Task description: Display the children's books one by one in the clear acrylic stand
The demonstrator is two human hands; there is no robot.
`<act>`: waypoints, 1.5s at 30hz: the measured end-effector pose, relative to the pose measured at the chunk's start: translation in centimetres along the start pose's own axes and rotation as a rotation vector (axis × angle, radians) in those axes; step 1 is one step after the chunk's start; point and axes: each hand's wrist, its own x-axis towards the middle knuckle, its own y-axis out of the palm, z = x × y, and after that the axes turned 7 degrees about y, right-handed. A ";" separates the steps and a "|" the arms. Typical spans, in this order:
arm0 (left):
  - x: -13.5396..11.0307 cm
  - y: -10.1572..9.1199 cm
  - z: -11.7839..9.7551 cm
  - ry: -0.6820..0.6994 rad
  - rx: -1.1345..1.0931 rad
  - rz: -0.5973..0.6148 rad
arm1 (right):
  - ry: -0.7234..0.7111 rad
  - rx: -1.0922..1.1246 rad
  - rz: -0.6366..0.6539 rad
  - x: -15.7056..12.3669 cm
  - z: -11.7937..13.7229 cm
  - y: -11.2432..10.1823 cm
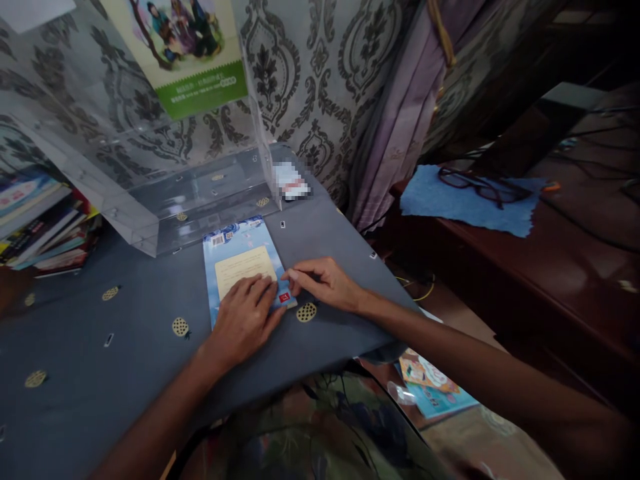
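See left hand (pixel 244 312) laid flat with loosely spread fingers on the book (pixel 245 255), toward its 6 o'clock; right hand (pixel 327 283) with thumb and forefinger close together at its 3 o'clock edge, cannot tell if pinching. Judge book as light, bendable, maybe slippery; take best by that long edge. Find it on the bench (pixel 140 360), with clear stand (pixel 131 223) at 11 o'clock

At the far side of the grey, pineapple-patterned table (pixel 125 373) stands a clear plastic stand (pixel 137 227), with stacked books (pixel 47 227) to its left and a pixelated item (pixel 291 183) just to its right. Beyond are a green-banded poster (pixel 203 93), damask wallpaper (pixel 320 67) and a purple curtain (pixel 390 147). On the right, dark-framed eyeglasses (pixel 483 187) lie on a blue cloth (pixel 430 197) atop dark red furniture (pixel 480 250); colourful booklets (pixel 440 397) lie lower, near right.
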 end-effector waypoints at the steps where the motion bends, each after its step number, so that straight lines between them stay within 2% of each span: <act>1: 0.0 0.1 0.0 0.008 0.008 0.000 | -0.030 -0.062 0.004 -0.4 0.0 0.1; 5: -0.1 0.2 -0.1 0.020 0.036 0.005 | -0.224 -0.335 0.015 -1.8 -0.1 0.2; 8: -0.1 0.3 -0.1 0.017 0.053 0.000 | -0.341 -0.443 0.010 -2.3 -0.1 0.4; 13: -0.3 0.7 -0.3 -0.002 0.065 -0.001 | -0.415 -0.546 -0.015 -2.5 0.2 0.6; 22: -0.9 1.3 -0.4 0.011 0.057 -0.015 | -0.505 -0.594 -0.011 -3.4 0.7 0.6; 31: -0.7 1.0 -0.3 0.017 0.062 0.000 | -0.429 -0.493 0.007 -3.1 0.5 0.9; 39: -0.8 1.1 -0.3 -0.019 0.049 -0.022 | -0.099 -0.170 -0.022 -2.6 0.3 0.3; 42: -0.8 1.2 -0.4 -0.027 0.037 -0.033 | -0.032 -0.096 -0.039 -2.6 0.2 0.1; 45: -0.7 1.1 -0.5 -0.011 0.052 -0.053 | -0.029 -0.080 -0.061 -2.6 0.1 0.0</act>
